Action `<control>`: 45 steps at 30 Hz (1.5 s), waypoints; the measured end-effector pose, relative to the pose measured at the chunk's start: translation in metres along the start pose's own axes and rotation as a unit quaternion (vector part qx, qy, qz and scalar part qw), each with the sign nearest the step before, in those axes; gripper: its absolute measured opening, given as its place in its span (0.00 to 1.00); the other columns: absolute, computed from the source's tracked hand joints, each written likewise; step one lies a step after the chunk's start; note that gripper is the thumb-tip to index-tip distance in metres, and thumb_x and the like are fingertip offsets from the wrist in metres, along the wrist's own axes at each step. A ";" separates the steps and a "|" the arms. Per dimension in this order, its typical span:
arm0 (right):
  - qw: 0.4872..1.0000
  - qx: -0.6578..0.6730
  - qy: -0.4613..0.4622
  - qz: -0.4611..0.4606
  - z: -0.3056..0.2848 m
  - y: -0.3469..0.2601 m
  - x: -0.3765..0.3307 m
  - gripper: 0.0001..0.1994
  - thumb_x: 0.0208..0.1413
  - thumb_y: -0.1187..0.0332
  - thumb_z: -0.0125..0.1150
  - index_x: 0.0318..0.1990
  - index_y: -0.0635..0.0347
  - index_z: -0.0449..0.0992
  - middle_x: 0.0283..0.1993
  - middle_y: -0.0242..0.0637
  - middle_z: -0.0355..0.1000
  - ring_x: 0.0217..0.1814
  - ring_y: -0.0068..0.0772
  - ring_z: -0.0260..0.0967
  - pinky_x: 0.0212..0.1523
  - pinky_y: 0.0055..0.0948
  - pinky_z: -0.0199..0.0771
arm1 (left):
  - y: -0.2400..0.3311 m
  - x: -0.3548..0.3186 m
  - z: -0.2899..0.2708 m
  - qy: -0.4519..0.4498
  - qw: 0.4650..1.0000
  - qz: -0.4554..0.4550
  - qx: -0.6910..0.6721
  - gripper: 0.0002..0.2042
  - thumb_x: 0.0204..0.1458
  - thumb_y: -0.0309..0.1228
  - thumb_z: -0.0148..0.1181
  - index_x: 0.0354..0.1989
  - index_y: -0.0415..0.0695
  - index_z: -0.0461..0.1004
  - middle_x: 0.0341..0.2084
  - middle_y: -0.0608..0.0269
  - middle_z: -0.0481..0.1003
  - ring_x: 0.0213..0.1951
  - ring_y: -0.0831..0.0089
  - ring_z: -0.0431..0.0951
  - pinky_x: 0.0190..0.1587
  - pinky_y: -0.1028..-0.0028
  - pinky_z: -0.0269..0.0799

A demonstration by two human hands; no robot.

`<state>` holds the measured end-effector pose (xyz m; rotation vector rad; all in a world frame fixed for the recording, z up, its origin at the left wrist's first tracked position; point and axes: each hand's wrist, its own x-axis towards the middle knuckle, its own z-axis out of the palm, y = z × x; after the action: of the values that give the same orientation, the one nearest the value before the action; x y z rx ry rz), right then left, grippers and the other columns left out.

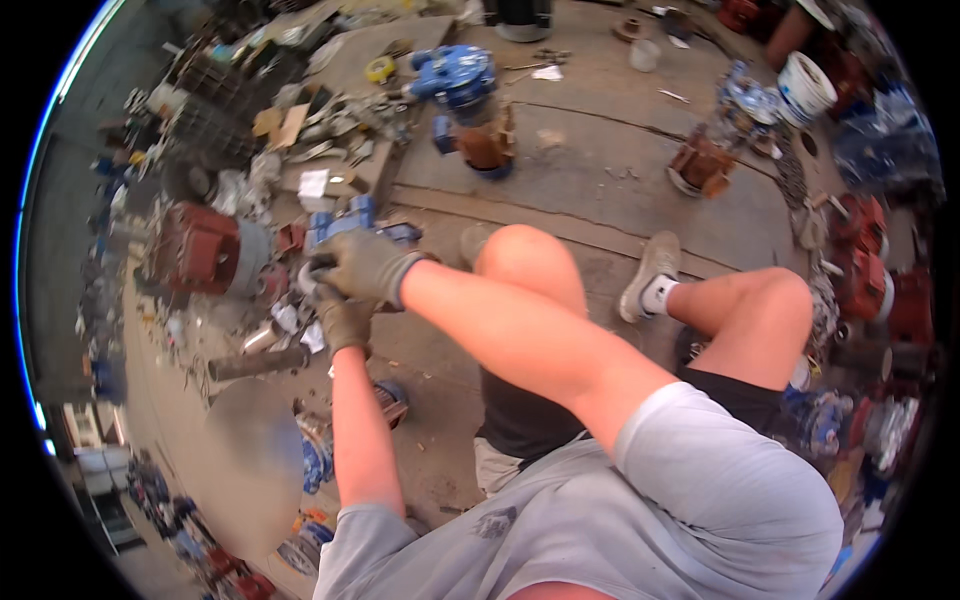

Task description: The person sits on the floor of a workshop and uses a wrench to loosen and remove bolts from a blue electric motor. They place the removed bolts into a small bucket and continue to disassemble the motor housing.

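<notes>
My left hand (344,322) and right hand (368,266) meet beside a blue casting (352,216), near a floor plate's (585,190) left edge; their grip I cannot tell.

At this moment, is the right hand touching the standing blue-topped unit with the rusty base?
Apart: the head view shows a strip of floor between the right hand and the blue-topped unit beyond it.

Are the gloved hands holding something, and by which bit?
I can't tell: the left hand and right hand are close together by the blue part, but any grip is hidden.
</notes>
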<state>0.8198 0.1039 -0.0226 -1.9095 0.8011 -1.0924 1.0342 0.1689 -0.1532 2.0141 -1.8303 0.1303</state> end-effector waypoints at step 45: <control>0.751 -0.133 0.291 0.578 -0.380 0.557 -0.285 0.23 0.61 0.56 0.68 0.56 0.64 0.81 0.51 0.61 0.81 0.57 0.64 0.79 0.58 0.52 0.78 | 0.592 0.068 0.543 -0.448 0.818 -0.177 -0.316 0.22 0.64 0.43 0.60 0.54 0.37 0.82 0.52 0.47 0.84 0.54 0.53 0.83 0.56 0.59 0.75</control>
<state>0.2804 -0.0625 -0.4896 -0.7996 2.1793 -0.7098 0.3580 -0.1199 -0.4836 1.9470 -1.5182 -1.5552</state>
